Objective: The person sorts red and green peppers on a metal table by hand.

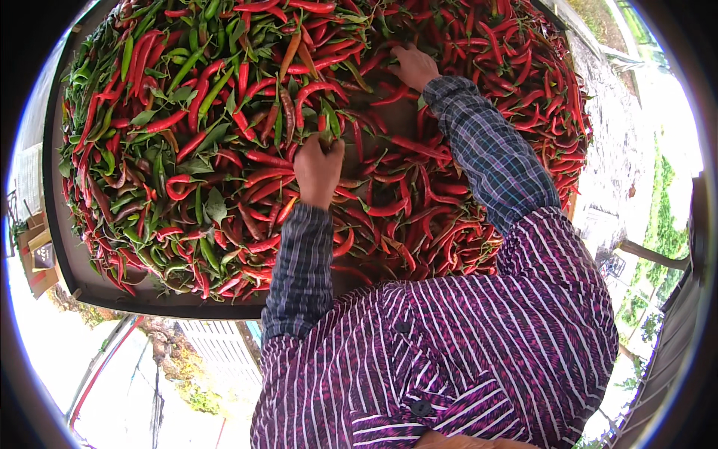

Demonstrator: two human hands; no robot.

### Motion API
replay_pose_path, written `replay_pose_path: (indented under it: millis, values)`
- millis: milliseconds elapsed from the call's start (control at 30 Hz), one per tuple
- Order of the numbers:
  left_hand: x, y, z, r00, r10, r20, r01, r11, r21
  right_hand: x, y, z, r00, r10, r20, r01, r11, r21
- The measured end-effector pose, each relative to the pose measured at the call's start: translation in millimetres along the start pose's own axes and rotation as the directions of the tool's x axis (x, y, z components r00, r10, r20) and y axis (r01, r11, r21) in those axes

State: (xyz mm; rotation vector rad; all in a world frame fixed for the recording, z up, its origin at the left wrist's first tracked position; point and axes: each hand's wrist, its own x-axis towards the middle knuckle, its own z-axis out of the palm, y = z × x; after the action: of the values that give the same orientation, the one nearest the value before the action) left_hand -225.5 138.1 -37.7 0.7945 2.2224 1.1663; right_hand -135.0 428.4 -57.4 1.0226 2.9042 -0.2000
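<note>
A large dark-rimmed tray [61, 247] lies before me, heaped with chili peppers. Toward its left, red and green chilies [207, 112] are mixed with loose leaves [216, 205]; on the right the pile is nearly all red chilies [521, 95]. My left hand [318, 173] is near the middle, its fingers curled round the stem end of chilies [331, 120], one green and one red. Farther off, my right hand [415, 67] reaches into the red chilies along a thinner strip of the pile. Its fingertips are partly hidden, so any grip there is unclear.
Brown tray bottom [352, 154] shows between the chilies around my hands. Cardboard boxes [39, 258] stand beyond the left edge. A pale slatted panel [216, 342] and a red hose or cord [104, 367] are below the tray's near edge. Pale ground [611, 134] lies to the right.
</note>
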Motion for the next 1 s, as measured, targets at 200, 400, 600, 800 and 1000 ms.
replay_pose_path:
  millis: [200,400,600,800,1000]
  values:
    - [54.2,7.6,19.2,0.998,-0.063,-0.011,0.061,0.877,0.477,-14.1,-4.5,-2.1,0.995,-0.06,0.078,0.061,0.998,-0.019]
    - [55.3,16.6,36.0,0.991,-0.105,0.079,0.042,0.823,0.566,-28.9,26.8,-18.5,0.973,0.192,0.125,-0.227,0.871,0.436]
    - [51.0,25.3,50.8,0.994,-0.074,0.082,0.005,0.768,0.64,-97.9,46.9,-52.9,0.892,0.361,0.271,-0.162,-0.306,0.938]
    - [66.2,26.4,25.6,0.943,-0.208,0.258,0.051,0.861,0.507,-162.7,30.2,-77.4,0.951,0.288,0.109,-0.134,0.069,0.989]
    - [7.2,4.5,2.5,0.884,-0.114,0.454,0.332,0.837,-0.436,-191.9,53.1,-53.9,0.904,0.347,0.251,-0.35,0.261,0.9]
